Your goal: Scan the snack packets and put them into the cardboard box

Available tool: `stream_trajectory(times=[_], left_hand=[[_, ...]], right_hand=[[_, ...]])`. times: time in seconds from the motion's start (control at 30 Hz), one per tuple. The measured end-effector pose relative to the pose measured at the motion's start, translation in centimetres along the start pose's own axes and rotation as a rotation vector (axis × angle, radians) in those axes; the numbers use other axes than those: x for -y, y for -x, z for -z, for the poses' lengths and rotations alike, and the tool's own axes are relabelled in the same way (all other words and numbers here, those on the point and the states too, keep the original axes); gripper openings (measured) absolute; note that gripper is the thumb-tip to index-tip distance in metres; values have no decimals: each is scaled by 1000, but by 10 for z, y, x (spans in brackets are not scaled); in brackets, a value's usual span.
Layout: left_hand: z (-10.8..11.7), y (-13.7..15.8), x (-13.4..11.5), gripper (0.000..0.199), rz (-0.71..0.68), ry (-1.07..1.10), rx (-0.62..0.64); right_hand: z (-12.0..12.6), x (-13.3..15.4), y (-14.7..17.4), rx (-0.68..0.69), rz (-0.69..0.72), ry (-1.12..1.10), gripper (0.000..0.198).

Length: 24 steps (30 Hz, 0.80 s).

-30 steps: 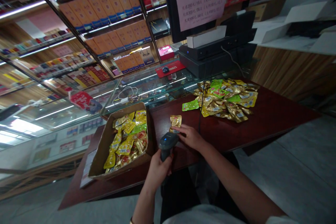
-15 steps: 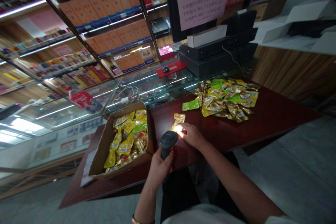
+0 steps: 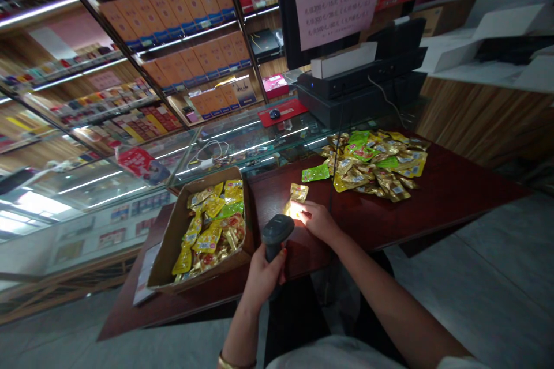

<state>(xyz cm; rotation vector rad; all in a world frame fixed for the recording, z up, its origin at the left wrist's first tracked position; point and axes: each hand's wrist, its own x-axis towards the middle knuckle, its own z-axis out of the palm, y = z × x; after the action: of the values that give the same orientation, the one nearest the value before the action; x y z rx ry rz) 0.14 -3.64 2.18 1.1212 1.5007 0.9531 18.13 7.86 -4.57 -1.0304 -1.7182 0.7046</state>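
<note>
My left hand (image 3: 264, 277) is wrapped round the handle of a dark grey barcode scanner (image 3: 277, 229), whose head points at the table just ahead. In its bright light, my right hand (image 3: 319, 222) has its fingertips closed on the lower end of a small gold snack packet (image 3: 298, 191). Glare washes out the spot where fingers and packet meet. Left of the scanner, a cardboard box (image 3: 247, 236) holds many yellow, gold and green packets. A heap of similar packets (image 3: 372, 164) lies to the right, with one green packet (image 3: 315, 173) at its near left side.
The dark red table (image 3: 459, 196) carries box and heap. Behind it runs a glass counter (image 3: 255, 147) with a mouse (image 3: 274, 114) on a red mat. A monitor with a pink notice (image 3: 333, 6) stands over a black cash drawer (image 3: 320, 109). A thin dark cable (image 3: 336, 150) hangs beside the heap.
The view has shifted very slightly. The scanner stays in my left hand and my right fingers stay at the gold packet, with the top of the packet a little higher and further right.
</note>
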Motion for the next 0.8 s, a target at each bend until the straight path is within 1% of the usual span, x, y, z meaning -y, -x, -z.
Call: stream_trajectory(times=[0.1,0.23,0.37,0.5,0.7,0.8], left_hand=[[-2,-1,2,38,9,-8,7],[-4,-3,2,36,-6,-17,28],[-5,-4,-1,33,-18,-40,23],[-5,-5,-4,34,-29,-27,23],[-6,-7,-2,36,-31,-34,33],[-6,-6,-2,37,-34,-37,24]], right_hand=[[2,2,0,16,-48,12,52],[2,3,0,35,-95,20,51],[2,2,0,29,-77,14,46],[2,1,1,34,-58,30,45],[3,1,-1,63,-90,123,55],[3,1,-1,69,-94,146,57]])
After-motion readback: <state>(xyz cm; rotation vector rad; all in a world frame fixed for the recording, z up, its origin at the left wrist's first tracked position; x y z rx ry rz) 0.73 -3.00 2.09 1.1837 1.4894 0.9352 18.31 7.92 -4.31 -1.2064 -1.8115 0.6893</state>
